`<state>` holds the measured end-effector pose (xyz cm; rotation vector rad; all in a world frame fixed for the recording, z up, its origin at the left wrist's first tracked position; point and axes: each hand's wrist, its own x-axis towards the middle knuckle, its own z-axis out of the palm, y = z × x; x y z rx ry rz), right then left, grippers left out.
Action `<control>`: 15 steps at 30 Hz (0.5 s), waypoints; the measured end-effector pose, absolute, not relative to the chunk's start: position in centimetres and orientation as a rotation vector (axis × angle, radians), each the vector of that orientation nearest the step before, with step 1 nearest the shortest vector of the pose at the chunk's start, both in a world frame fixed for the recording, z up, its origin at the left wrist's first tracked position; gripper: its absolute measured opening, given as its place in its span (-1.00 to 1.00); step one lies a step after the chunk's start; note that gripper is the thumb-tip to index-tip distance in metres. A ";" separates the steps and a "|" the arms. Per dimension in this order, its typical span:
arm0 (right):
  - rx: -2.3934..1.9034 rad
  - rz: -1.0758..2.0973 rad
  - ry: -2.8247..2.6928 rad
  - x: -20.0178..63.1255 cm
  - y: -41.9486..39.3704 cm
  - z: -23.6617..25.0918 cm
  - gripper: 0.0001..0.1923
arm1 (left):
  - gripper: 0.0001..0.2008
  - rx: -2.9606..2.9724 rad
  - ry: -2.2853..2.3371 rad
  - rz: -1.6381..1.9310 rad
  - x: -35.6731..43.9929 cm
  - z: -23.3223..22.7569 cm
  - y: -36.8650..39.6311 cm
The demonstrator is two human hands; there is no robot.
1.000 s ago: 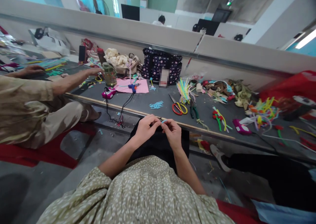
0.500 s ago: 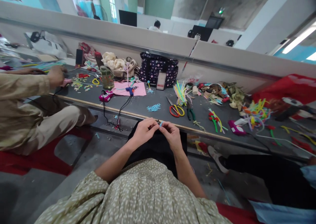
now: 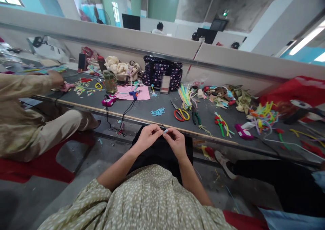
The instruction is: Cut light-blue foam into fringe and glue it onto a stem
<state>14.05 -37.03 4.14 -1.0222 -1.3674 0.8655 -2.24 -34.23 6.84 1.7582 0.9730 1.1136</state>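
Light-blue fuzzy pipe-cleaner piece [image 3: 166, 131] sits pinched between both hands over the lap, just short of the grey worktable's wooden edge [image 3: 142, 117]. The left hand [image 3: 148, 137] has its fingertips closed on one end, the right hand [image 3: 176, 141] grips the other, thumbs nearly touching. This looks like the bending or twisting stage on a short piece; the next move calls for a firm pinch and small turns. Beyond the knuckles lie loose blue pipe-cleaner offcuts [image 3: 157, 112] and red-and-yellow-handled scissors [image 3: 180, 113].
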 end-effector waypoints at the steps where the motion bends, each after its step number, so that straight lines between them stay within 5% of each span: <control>1: -1.032 0.844 -1.380 14.0 -37.1 4.1 -0.88 | -0.75 1.714 0.959 1.096 -2.3 6.7 -34.2; 15: -1.017 0.501 -1.614 13.9 -37.7 4.5 -0.95 | -0.78 1.276 0.870 1.018 -2.1 6.5 -34.0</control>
